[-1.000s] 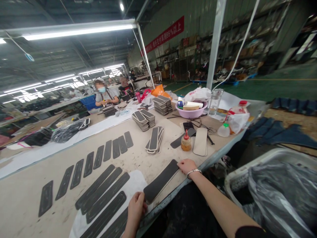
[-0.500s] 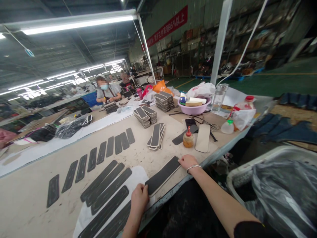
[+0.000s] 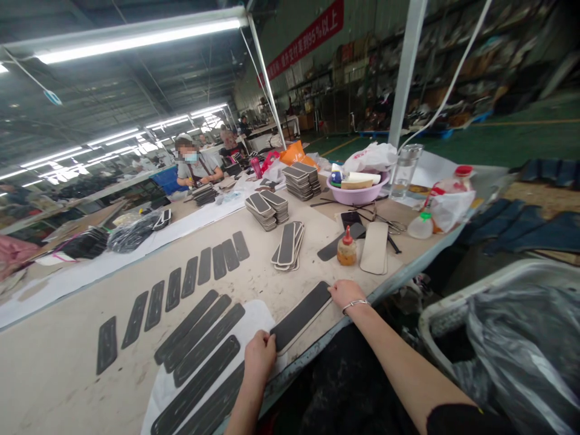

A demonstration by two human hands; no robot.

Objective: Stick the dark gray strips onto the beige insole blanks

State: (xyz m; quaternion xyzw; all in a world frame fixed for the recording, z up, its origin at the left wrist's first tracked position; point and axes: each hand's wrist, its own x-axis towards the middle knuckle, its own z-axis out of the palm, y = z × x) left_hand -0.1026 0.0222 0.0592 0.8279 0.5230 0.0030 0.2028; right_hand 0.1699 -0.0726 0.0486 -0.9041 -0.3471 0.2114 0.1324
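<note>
A long dark strip [image 3: 301, 315] with rounded ends and a pale lower edge lies at the table's near edge. My left hand [image 3: 260, 357] pinches its near-left end, and my right hand [image 3: 348, 294], with a bracelet at the wrist, pinches the far-right end. To the left, several long black strips [image 3: 211, 344] with shiny smears rest partly on a white sheet [image 3: 260, 311]. Beyond them runs a row of shorter dark pieces [image 3: 173, 290]. A small pile of pale-rimmed dark pieces [image 3: 287, 244] sits past my hands, near a red-capped bottle [image 3: 347, 251] of amber liquid.
Taller stacks [image 3: 267, 211] of pieces stand farther back. A purple basin [image 3: 357, 193], a glass [image 3: 405, 172], a phone [image 3: 350, 219] and pale panels [image 3: 374, 248] occupy the right side. A bin [image 3: 453, 314] with plastic stands beside the table. Across it, a masked co-worker [image 3: 199, 166] handles pieces.
The view has shifted slightly, moving most table items a little right in the picture. Both hands keep their hold on the strip's ends, with little visible movement.
</note>
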